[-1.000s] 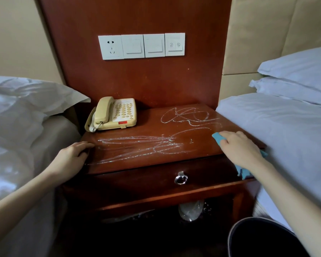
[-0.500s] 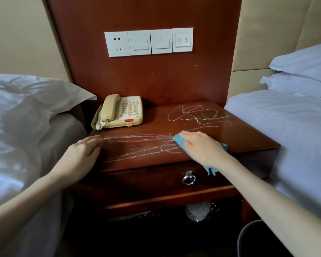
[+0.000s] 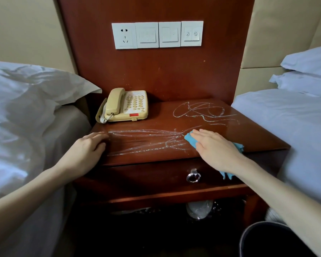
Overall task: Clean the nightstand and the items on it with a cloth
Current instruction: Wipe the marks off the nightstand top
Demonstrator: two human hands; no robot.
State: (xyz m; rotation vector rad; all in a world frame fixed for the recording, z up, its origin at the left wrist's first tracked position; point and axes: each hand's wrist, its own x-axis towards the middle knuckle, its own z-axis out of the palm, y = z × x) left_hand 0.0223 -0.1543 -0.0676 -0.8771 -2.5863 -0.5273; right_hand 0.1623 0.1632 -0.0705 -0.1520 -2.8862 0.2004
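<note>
Flat and palm-down, the right hand pressed a small turquoise cloth onto the reddish-brown wooden nightstand, near the front edge of its tabletop and right of centre. Its fingers lay stretched out and close together, pointing left and away from the person, so the grip was not clenched; the cloth was pinned under the palm rather than pinched. One corner of the cloth showed beyond the fingertips, another by the wrist, and a strip hung down over the drawer front.

Opposite, the left hand rested on the front left corner of the tabletop, fingers loosely curled over the edge, holding nothing.

White scribbled streaks ran across the tabletop between the two hands, and a second looping scrawl sat further back on the right. A cream corded push-button telephone stood at the back left, its handset in the cradle.

The drawer was closed, with a shiny metal ring pull. In the open space below lay crumpled clear plastic; what else was there was too dark to tell. A dark round bin stood at lower right, its contents unseen.
</note>
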